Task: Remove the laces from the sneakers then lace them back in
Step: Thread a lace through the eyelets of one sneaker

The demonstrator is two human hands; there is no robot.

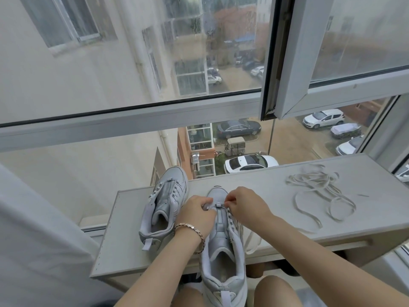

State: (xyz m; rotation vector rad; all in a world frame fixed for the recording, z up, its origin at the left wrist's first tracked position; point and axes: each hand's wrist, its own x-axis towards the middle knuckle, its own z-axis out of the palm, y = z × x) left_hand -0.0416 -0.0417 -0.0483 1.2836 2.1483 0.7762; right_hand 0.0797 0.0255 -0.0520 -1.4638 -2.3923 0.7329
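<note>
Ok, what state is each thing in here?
Far sneaker: unlaced, upright, untouched.
Near sneaker: upright, lace at its front eyelets only.
Threaded lace: pinched at the toe, slack trailing off the sneaker's right side.
Loose lace: heaped, free of both sneakers.
Left grip: pinching the threaded lace.
Right grip: pinching the threaded lace.
Window: sash swung open.

shelf (287,187): unlaced sneaker (163,209) left | held sneaker (223,247) middle | loose lace (321,191) right
</note>
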